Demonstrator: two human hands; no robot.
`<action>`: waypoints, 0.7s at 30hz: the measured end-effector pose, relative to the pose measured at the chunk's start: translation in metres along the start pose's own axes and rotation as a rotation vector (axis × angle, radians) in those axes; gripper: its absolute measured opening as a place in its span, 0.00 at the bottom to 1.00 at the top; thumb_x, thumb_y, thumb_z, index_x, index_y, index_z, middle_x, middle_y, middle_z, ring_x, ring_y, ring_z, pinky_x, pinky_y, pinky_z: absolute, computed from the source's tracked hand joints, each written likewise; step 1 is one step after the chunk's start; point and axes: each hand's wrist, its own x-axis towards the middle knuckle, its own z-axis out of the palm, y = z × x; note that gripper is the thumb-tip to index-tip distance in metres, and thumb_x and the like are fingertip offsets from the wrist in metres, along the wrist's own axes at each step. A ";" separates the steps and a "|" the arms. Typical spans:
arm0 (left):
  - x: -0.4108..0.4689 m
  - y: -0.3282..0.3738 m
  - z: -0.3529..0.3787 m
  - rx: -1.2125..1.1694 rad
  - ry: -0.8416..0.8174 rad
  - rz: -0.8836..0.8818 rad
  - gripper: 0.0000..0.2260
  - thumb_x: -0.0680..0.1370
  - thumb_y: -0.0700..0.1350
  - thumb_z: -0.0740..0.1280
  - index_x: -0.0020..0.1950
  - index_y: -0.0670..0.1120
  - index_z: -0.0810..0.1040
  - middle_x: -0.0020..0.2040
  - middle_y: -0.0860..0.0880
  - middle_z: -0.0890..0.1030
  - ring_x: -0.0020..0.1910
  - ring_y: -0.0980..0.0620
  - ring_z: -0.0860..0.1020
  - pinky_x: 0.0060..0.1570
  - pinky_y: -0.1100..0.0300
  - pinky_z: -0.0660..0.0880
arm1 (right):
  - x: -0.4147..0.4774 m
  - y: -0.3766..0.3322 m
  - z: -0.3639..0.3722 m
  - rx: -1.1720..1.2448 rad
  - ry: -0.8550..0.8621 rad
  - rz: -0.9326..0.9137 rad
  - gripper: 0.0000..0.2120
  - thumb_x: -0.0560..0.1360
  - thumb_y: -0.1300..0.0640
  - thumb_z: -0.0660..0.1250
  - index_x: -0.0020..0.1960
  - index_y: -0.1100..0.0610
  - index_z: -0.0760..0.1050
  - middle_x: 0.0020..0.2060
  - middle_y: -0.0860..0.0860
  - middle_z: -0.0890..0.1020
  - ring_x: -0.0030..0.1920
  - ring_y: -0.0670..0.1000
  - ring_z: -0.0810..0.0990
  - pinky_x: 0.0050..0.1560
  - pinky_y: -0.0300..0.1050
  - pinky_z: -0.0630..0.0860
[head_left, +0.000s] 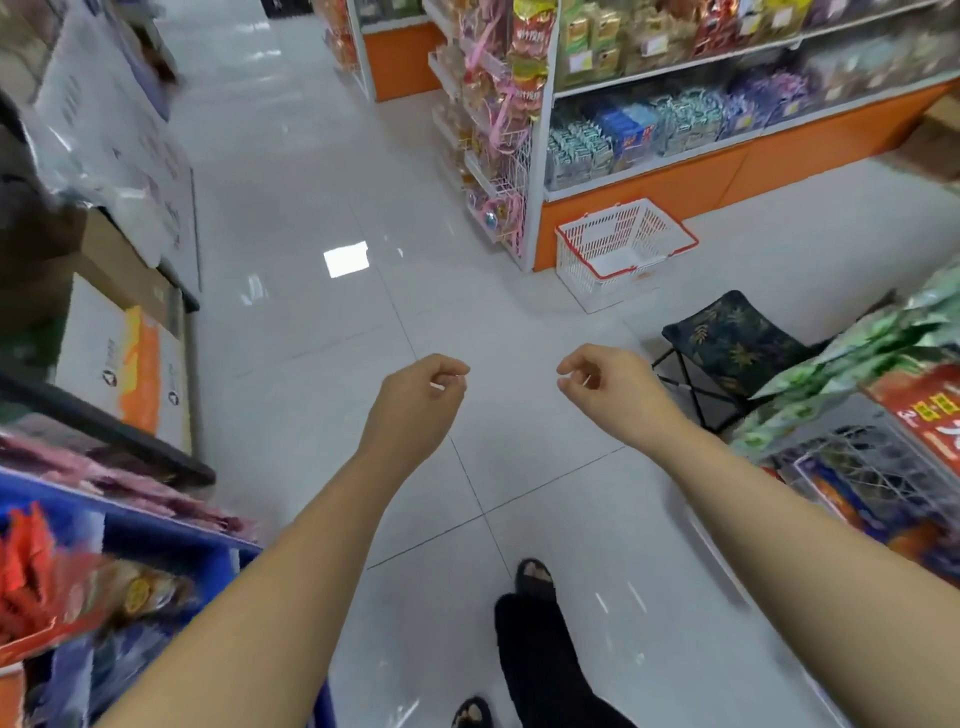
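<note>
I stand in a shop aisle on a white tiled floor (311, 322). My left hand (423, 387) is held out in front of me at mid-frame, fingers loosely curled, holding nothing. My right hand (597, 376) hangs level with it a little to the right, fingers also loosely curled and empty. Both hands are in the air above the floor, touching nothing. My legs in dark trousers and sandals (535, 577) show at the bottom.
A white shopping basket with red rim (621, 249) sits on the floor by the orange-based shelf (727, 171) of packaged goods. A dark folding stool (727, 338) stands at the right. Bins of snacks flank me: blue one (156, 535) left, wire one (857, 457) right. Cardboard boxes (124, 364) are stacked left.
</note>
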 end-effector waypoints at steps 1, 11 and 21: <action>0.016 0.005 0.003 0.001 -0.001 0.001 0.07 0.79 0.45 0.63 0.48 0.56 0.78 0.49 0.53 0.81 0.44 0.57 0.79 0.41 0.59 0.75 | 0.014 0.004 -0.004 0.000 -0.003 0.005 0.02 0.75 0.55 0.67 0.45 0.48 0.75 0.36 0.42 0.77 0.36 0.41 0.74 0.40 0.42 0.72; 0.150 0.059 0.027 0.012 -0.031 0.030 0.06 0.79 0.45 0.64 0.51 0.54 0.79 0.48 0.53 0.81 0.45 0.57 0.80 0.38 0.68 0.71 | 0.145 0.031 -0.051 -0.024 -0.002 0.059 0.03 0.75 0.55 0.66 0.48 0.50 0.78 0.37 0.42 0.77 0.40 0.45 0.76 0.46 0.43 0.76; 0.298 0.083 0.030 0.009 -0.104 0.085 0.06 0.80 0.45 0.63 0.53 0.54 0.78 0.50 0.52 0.82 0.47 0.56 0.79 0.38 0.68 0.71 | 0.267 0.048 -0.087 -0.039 0.071 0.143 0.03 0.76 0.55 0.66 0.49 0.52 0.77 0.39 0.45 0.78 0.41 0.46 0.76 0.41 0.40 0.74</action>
